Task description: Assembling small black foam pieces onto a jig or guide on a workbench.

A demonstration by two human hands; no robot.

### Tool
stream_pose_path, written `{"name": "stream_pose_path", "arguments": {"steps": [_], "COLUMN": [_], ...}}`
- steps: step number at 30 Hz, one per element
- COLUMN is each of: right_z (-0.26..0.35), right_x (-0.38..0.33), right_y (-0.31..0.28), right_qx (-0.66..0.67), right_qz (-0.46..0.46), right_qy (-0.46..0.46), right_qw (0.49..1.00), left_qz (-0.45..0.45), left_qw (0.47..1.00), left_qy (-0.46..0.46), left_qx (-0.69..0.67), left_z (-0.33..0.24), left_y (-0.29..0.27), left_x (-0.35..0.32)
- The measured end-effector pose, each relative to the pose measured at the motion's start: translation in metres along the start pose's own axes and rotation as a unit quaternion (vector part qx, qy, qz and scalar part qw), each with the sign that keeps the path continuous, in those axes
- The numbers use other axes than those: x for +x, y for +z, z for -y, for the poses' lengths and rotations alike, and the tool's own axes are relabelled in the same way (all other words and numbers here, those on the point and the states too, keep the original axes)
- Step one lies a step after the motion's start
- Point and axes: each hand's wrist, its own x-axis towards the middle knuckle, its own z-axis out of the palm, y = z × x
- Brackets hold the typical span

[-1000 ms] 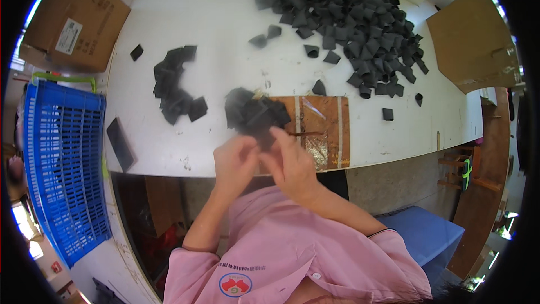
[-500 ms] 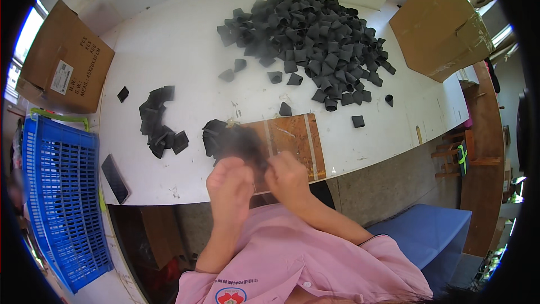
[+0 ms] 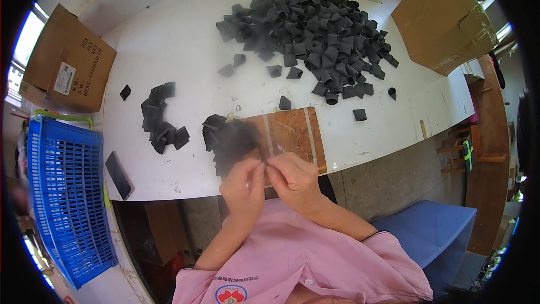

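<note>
I'm watching both hands meeting at the tabletop's (image 3: 185, 39) near edge: left hand (image 3: 243, 183) and right hand (image 3: 293, 177) are pinching a blurred black foam piece (image 3: 239, 141) together, fingertips touching, just above the brown board (image 3: 292, 132).

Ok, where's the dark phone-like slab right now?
In the head view the dark slab lies at the white table's near-left edge, between the blue crate and the small pile of black pieces.
</note>
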Motion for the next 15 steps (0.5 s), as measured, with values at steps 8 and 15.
{"name": "stream_pose_path", "arguments": {"steps": [8,15], "right_z": [-0.02,-0.015], "right_x": [0.001,0.009], "right_y": [0.01,-0.014], "right_qx": [-0.125,0.509], "right_qz": [-0.032,0.104], "right_qy": [-0.033,0.444], "right_qw": [0.991,0.73], "left_qz": [-0.024,0.06], "left_qw": [0.854,0.939], "left_qy": [-0.333,-0.229], "left_qx": [-0.4,-0.25], "left_z": [-0.015,-0.012], "left_y": [-0.002,-0.014], "left_x": [0.017,0.013]}}
